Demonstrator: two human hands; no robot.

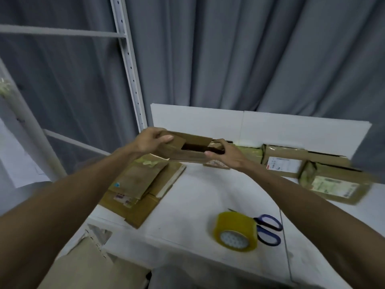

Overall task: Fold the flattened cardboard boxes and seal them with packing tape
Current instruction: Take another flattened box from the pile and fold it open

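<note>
- Left grip and right grip curled round the ends of a half-folded cardboard box, held above the worktop.
- Top flaps gaped, untaped; packing tape roll lay unused.
- Taped boxes stood behind; flattened stack awaited folding.

We are counting one open cardboard box, held between two hands: the left hand and the right hand. At the left we are seeing one stack of flattened boxes, its layers too overlapped to number. At the far right we are making out two taped boxes, the labelled box and the nearer box, plus a partly hidden one behind the right hand. Nearer, we are finding one tape roll and one pair of scissors.
</note>
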